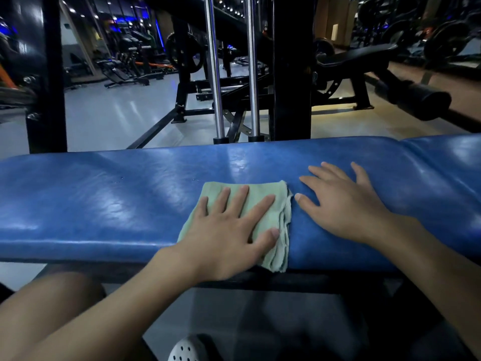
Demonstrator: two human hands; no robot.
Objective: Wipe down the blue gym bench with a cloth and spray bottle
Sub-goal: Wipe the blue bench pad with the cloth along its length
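The blue gym bench (104,204) runs across the view, its padded top glossy. A folded pale green cloth (263,188) lies on the middle of the pad, its lower end hanging over the near edge. My left hand (229,230) lies flat on the cloth with fingers spread, pressing it to the pad. My right hand (335,204) rests palm down on the bare pad just right of the cloth, fingers apart, holding nothing. No spray bottle is in view.
Behind the bench stand a black machine post (291,69) and two chrome guide rods (216,74). A black upright (49,74) rises at the far left. A padded roller bar (421,100) juts in at right. My knee (59,295) and white shoe (187,350) are below the bench.
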